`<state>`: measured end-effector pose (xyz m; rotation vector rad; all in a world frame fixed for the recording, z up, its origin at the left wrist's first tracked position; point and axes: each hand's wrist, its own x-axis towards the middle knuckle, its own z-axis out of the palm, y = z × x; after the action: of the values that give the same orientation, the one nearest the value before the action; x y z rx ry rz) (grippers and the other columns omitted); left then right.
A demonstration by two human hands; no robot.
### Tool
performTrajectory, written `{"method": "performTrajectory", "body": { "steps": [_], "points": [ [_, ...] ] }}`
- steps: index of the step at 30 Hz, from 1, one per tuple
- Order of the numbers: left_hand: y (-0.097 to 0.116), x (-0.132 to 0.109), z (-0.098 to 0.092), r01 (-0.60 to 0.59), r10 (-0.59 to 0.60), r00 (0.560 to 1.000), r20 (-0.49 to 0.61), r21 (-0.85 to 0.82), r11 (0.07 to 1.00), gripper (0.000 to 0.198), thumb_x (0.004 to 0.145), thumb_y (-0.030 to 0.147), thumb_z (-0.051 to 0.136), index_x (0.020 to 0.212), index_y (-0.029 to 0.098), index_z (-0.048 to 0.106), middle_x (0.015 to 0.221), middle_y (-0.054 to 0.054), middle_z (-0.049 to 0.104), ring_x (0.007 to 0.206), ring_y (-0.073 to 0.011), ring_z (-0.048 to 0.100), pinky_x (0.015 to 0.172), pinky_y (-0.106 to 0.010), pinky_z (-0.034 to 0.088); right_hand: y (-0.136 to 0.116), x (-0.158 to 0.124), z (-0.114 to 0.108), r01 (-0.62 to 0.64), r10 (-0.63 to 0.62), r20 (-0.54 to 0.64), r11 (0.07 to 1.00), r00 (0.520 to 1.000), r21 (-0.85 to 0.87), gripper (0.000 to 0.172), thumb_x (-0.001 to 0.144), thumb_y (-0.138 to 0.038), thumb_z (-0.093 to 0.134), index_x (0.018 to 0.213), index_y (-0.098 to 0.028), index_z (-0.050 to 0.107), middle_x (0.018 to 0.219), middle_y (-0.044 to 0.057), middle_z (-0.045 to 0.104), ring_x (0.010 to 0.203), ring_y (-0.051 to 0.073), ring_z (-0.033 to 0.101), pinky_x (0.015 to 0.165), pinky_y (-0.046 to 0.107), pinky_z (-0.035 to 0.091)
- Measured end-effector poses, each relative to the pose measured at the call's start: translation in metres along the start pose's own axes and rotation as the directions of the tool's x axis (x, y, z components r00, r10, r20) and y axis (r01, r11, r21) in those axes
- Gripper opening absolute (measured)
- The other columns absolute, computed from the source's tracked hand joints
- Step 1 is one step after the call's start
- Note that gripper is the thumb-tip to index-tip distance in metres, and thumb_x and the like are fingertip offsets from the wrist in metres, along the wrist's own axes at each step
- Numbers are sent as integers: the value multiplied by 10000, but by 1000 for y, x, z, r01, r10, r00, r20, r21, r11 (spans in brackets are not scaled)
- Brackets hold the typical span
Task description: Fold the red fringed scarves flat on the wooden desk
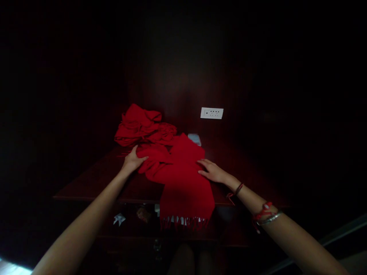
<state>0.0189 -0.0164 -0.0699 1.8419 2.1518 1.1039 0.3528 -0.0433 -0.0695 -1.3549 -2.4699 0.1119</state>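
Note:
A red scarf (pixel 186 187) with a fringed end lies on the dark wooden surface, and its fringe hangs over the front edge. Its left part is bunched up, with my left hand (pixel 133 161) gripping that side; the thumb lies over the cloth and some fingers are hidden. At the scarf's right edge, my right hand (pixel 212 171) rests with its fingers spread, touching the cloth. Behind my left hand sits a crumpled heap of red cloth (pixel 140 124); whether it is joined to the scarf I cannot tell.
A white wall socket (pixel 211 113) is on the dark back panel. A pale blurred rectangle (pixel 195 139) lies behind the scarf. Below the front edge, an open drawer or shelf (pixel 129 233) holds a whitish scrap (pixel 119 219) and a brownish item (pixel 143 214). The surroundings are very dark.

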Motion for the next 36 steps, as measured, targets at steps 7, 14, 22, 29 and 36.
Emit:
{"method": "performTrajectory", "body": {
  "steps": [7,14,22,29,36],
  "points": [
    [37,13,-19,-208,202,939,-280,8,978,275,698,212,473,956,171,559,920,-57,578,889,-197,514,813,-306,378,-1,-8,19,-70,75,-59,995,995,72,367,741,-153,432,1101,-176,495,1147,85,488,1060,159,433,891,323,335],
    [60,12,-25,-427,418,829,-373,61,902,265,696,119,406,910,173,553,904,-47,530,889,-180,472,826,-297,350,9,-1,23,-84,95,-212,994,973,63,460,589,49,346,865,-186,629,954,33,606,935,138,525,868,284,373],
    [120,11,-20,-644,595,725,-346,-35,764,302,705,75,358,933,155,539,933,-40,518,909,-158,456,836,-270,340,-1,-1,-3,-102,185,-183,916,965,387,432,654,-49,447,1061,-177,512,1061,57,555,980,142,501,867,291,379],
    [222,1,19,-784,827,538,-163,-456,421,262,769,173,385,986,124,522,983,-56,545,931,-144,473,851,-269,329,-8,28,-71,48,328,-391,710,860,702,683,712,-298,477,1287,-230,114,1189,87,425,975,161,498,762,300,458],
    [170,-9,40,-636,745,658,110,-449,628,490,840,401,235,1280,192,179,1314,-82,246,1200,-178,205,969,-339,170,27,16,-78,139,515,-612,686,601,714,425,554,-177,555,975,-145,503,971,55,553,863,175,524,769,328,437]
  ]
}}
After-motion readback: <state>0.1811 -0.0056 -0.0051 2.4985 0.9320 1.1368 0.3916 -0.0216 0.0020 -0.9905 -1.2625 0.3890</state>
